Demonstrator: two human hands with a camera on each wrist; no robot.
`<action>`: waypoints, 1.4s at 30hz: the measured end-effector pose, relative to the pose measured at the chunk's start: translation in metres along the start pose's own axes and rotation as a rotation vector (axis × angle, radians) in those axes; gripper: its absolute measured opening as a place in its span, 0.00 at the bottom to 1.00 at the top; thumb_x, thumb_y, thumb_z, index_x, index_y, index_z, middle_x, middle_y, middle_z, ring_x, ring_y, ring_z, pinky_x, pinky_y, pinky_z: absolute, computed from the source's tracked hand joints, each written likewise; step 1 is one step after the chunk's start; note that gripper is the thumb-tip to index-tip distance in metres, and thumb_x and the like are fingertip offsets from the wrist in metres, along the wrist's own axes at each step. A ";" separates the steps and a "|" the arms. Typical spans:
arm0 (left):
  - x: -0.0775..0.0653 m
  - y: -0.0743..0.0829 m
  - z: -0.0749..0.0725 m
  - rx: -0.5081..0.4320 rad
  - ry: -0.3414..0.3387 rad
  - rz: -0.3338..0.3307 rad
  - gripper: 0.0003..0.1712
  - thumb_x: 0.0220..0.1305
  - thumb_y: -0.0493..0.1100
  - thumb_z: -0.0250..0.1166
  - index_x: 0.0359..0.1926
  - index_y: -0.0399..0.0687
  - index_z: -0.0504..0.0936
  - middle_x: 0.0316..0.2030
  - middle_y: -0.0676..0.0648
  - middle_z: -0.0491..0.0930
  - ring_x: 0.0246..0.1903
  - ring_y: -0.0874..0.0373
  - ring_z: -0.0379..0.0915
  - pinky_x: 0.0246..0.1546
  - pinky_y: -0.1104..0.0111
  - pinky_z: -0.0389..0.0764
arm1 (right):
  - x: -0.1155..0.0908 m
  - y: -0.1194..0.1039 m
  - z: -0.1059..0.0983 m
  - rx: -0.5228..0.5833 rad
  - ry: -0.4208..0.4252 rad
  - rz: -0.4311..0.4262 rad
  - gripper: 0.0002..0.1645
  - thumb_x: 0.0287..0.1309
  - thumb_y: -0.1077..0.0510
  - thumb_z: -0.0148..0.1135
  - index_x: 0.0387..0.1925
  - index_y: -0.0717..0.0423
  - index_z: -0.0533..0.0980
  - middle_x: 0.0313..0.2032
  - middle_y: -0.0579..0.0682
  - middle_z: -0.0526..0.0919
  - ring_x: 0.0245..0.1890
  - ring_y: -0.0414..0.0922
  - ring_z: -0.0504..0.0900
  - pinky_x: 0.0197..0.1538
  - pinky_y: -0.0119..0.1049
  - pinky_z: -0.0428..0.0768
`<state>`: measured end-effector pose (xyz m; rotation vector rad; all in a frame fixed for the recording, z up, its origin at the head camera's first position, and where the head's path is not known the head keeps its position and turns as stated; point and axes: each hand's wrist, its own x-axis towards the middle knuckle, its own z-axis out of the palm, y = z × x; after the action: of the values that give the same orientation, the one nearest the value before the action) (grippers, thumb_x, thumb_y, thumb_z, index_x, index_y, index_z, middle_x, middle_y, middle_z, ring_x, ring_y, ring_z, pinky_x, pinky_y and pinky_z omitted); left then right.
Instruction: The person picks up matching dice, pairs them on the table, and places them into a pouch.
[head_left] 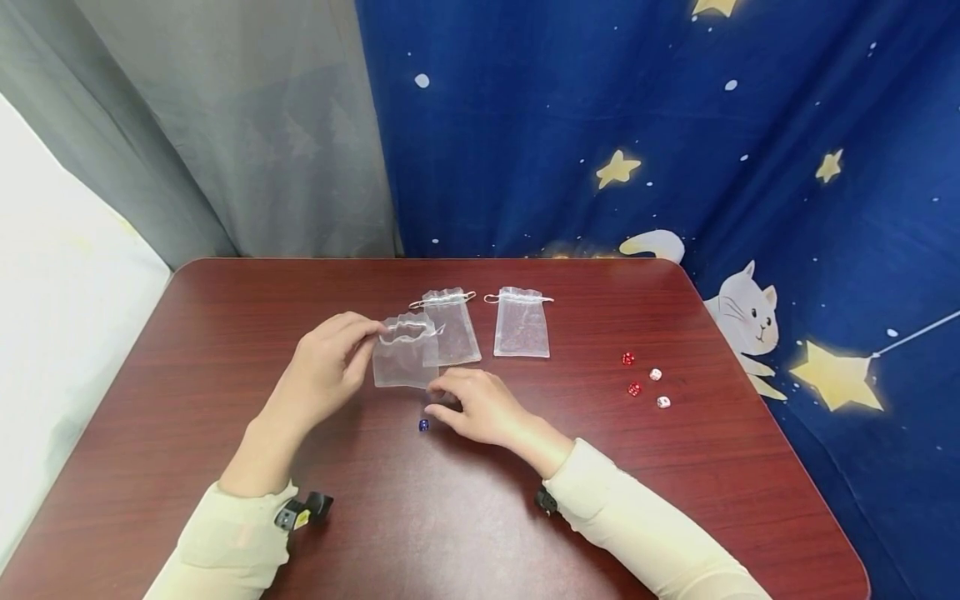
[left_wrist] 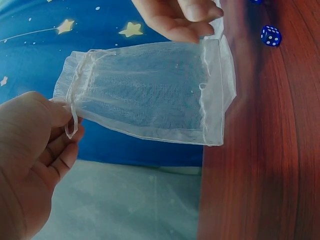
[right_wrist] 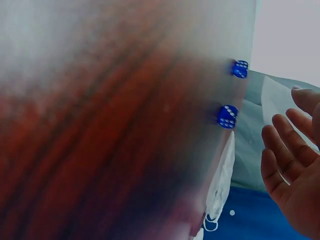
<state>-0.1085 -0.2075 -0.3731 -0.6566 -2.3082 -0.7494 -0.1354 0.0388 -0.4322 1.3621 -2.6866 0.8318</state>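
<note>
My left hand [head_left: 322, 367] pinches the gathered top edge of a sheer white drawstring pouch [head_left: 401, 367]. In the left wrist view the pouch [left_wrist: 145, 92] is stretched flat, with its cord dangling beside my fingers. Close to its bottom corner is my right hand [head_left: 480, 406], fingers loosely bent and spread apart in the right wrist view. A blue die [head_left: 423, 425] lies on the table just below the right thumb. Two blue dice, a nearer one [right_wrist: 228, 116] and a farther one [right_wrist: 240, 69], show in the right wrist view; the head view shows only one.
Two more sheer pouches lie flat toward the back, a middle one [head_left: 453, 329] partly overlapped by the held pouch and a right one [head_left: 522, 325]. Two red dice [head_left: 634, 389] and two white dice [head_left: 663, 402] sit at the right of the reddish-brown table [head_left: 360, 533]. Curtains hang behind.
</note>
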 end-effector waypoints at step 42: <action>-0.005 -0.003 0.001 0.000 -0.021 -0.020 0.11 0.59 0.24 0.66 0.41 0.37 0.86 0.36 0.46 0.84 0.40 0.51 0.79 0.46 0.63 0.77 | 0.013 -0.007 0.018 -0.183 -0.287 0.002 0.13 0.61 0.45 0.71 0.44 0.45 0.85 0.37 0.38 0.84 0.35 0.33 0.79 0.42 0.34 0.80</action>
<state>-0.1074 -0.2104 -0.3777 -0.6448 -2.3376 -0.7548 -0.1343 0.0180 -0.4413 1.5386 -2.8819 0.4022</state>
